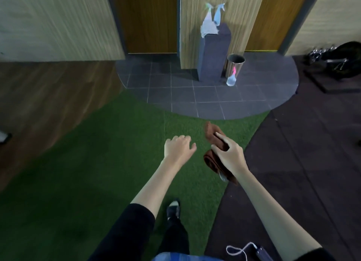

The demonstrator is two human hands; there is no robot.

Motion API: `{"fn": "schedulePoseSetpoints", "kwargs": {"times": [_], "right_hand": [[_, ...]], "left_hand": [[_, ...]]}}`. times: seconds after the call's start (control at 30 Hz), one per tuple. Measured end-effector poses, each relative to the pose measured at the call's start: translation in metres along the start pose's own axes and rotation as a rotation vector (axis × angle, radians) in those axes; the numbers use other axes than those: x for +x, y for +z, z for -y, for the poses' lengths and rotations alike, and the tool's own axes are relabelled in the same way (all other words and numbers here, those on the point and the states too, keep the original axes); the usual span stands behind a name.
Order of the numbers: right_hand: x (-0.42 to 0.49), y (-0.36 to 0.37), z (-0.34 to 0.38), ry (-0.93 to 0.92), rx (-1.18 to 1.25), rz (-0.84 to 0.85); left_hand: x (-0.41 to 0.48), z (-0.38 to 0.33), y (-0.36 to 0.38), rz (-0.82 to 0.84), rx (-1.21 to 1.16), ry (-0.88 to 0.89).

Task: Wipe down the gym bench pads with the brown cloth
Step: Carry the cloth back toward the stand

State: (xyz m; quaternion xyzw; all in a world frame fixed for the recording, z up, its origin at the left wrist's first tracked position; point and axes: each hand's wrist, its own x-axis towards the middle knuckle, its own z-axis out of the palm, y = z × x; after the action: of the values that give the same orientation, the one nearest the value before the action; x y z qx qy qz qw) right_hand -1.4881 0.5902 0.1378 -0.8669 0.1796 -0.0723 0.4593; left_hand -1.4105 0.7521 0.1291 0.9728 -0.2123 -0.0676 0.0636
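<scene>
Gripping the brown cloth (215, 141) mid-fold in our right hand (229, 155), left hand (178, 148) loose and empty; it looks soft, light, floppy

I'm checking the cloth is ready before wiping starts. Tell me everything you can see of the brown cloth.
The brown cloth is rust-brown, soft, towel-like fabric, bunched into a loose roll. The right hand grips it round its middle: one end sticks out past the fingers, the other hangs below the wrist, where a pale bit, perhaps a tag, shows. It is held in the air above the green turf; nothing else touches it.
</scene>
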Motion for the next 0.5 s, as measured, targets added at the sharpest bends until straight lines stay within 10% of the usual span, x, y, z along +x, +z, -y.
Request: {"fn": "schedulePoseSetpoints", "kwargs": {"times": [0.5], "right_hand": [[0.307, 0.015, 0.015, 0.053, -0.021, -0.110]], "left_hand": [[0.323, 0.033, -0.041, 0.022, 0.057, 0.141]]}}
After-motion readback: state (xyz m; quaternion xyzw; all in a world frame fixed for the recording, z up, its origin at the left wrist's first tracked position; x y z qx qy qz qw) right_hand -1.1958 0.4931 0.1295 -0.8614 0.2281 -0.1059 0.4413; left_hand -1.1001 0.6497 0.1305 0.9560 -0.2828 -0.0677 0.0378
